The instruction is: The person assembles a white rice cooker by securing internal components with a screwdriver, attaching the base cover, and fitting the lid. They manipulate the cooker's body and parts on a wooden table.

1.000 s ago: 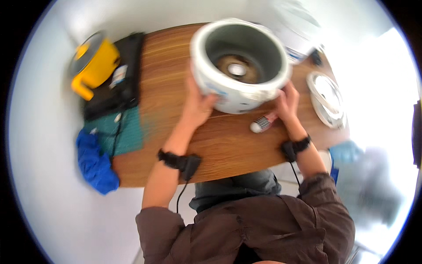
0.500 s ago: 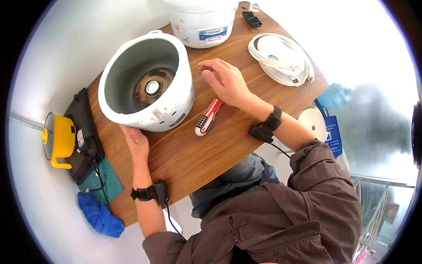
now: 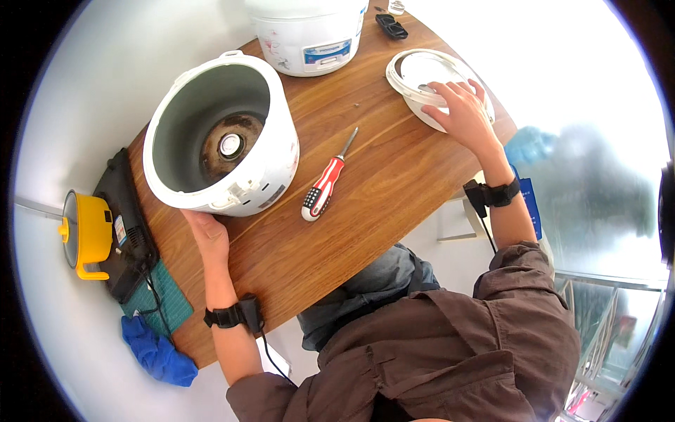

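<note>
A white rice cooker body (image 3: 278, 165) stands at the left of the wooden table, its grey inside showing a stained heating plate (image 3: 211, 149). My left hand (image 3: 209, 235) is against the near lower side of the cooker; its fingers are hidden beneath the rim. At the right, my right hand (image 3: 464, 116) is over a round white cooker lid (image 3: 415, 74), fingers apart and curved down onto it; whether they grip is not visible. Between the two lies a screwdriver (image 3: 323, 186) with a red, white and black handle, its metal shaft pointing away from me.
Another white rice cooker (image 3: 306, 42) stands at the back, with a small black part (image 3: 391, 27) to its right. Along the left are a yellow pot (image 3: 93, 232), a black appliance (image 3: 126, 211), a green mat (image 3: 172, 295) and a blue cloth (image 3: 158, 352).
My right hand has moved right, from above the screwdriver to the lid, uncovering the screwdriver's shaft. My left hand stays at the cooker. The whole view has shifted slightly.
</note>
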A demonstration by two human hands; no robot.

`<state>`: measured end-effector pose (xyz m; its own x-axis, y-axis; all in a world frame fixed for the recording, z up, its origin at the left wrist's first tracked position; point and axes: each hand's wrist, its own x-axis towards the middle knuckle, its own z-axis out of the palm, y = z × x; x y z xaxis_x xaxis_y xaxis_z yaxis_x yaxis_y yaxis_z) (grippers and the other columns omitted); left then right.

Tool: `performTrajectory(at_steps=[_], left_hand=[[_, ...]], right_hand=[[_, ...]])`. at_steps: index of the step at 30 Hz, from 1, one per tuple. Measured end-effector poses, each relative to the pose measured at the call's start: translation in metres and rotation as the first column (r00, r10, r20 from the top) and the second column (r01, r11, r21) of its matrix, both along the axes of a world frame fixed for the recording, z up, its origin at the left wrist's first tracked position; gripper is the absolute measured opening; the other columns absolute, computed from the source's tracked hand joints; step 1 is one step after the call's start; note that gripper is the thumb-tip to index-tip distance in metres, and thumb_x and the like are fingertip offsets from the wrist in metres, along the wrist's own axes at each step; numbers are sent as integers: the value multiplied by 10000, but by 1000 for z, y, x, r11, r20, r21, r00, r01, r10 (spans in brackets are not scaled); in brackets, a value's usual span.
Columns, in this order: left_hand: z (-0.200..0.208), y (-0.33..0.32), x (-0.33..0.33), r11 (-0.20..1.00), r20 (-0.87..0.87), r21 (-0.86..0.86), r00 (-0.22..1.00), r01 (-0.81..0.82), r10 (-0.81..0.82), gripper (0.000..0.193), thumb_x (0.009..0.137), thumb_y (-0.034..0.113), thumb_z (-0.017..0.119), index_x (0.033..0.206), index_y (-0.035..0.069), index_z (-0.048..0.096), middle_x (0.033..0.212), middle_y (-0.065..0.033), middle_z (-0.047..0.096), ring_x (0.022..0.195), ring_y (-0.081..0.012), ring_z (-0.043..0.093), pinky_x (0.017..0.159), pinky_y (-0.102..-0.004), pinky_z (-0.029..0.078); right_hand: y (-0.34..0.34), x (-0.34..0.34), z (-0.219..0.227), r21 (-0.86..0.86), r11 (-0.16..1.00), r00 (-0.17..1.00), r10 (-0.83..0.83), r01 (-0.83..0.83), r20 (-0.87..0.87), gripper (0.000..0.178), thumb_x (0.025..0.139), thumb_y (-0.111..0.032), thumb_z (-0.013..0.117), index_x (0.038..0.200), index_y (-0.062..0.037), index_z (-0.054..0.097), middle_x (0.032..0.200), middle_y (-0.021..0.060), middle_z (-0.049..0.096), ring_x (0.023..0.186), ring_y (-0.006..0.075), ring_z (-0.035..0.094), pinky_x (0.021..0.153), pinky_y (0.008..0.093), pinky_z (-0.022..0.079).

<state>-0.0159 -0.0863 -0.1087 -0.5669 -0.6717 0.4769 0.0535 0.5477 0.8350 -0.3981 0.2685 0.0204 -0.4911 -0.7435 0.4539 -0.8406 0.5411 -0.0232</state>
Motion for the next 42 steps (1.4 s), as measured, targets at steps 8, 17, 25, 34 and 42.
performTrajectory(at_steps=[8,17,25,34,42], left_hand=[[31,18,-10,998,-28,-43,998,-50,49,1036,1002,746,377,1622,-40,108,1639,-193,253,1513,-296,252,1236,-393,167],[49,25,-18,999,-154,29,988,26,-22,1106,963,792,391,1613,-39,63,1627,-246,252,1514,-343,288,1230,-441,238],[53,15,-6,989,-233,91,963,-115,133,920,1021,705,388,1622,46,161,1628,-212,280,1475,-359,361,1177,-512,359],[56,21,-11,994,-198,78,976,-79,94,987,983,761,398,1623,47,164,1630,-220,274,1500,-368,332,1189,-499,337],[50,18,-13,995,-200,45,975,-86,94,942,1007,694,445,1607,17,182,1591,-243,295,1491,-384,333,1170,-520,375]], right_hand=[[2,-14,3,-18,1000,998,-18,19,54,292,918,-267,739,1161,-107,727,1059,96,723,1109,301,645,1080,456,390],[-8,40,60,-375,920,986,56,-112,-157,251,891,-162,775,1106,-58,701,956,67,667,964,271,612,997,398,409],[-73,103,95,-402,706,788,613,-583,-65,330,760,-71,814,1074,-70,712,933,62,646,956,274,602,990,420,403],[-152,131,100,-382,533,578,816,-755,-5,304,801,-147,839,1088,-91,757,889,37,653,909,224,603,1007,394,379],[-169,158,110,-404,555,553,823,-728,133,372,762,-260,886,1083,-94,800,768,37,637,713,192,572,762,339,457]])
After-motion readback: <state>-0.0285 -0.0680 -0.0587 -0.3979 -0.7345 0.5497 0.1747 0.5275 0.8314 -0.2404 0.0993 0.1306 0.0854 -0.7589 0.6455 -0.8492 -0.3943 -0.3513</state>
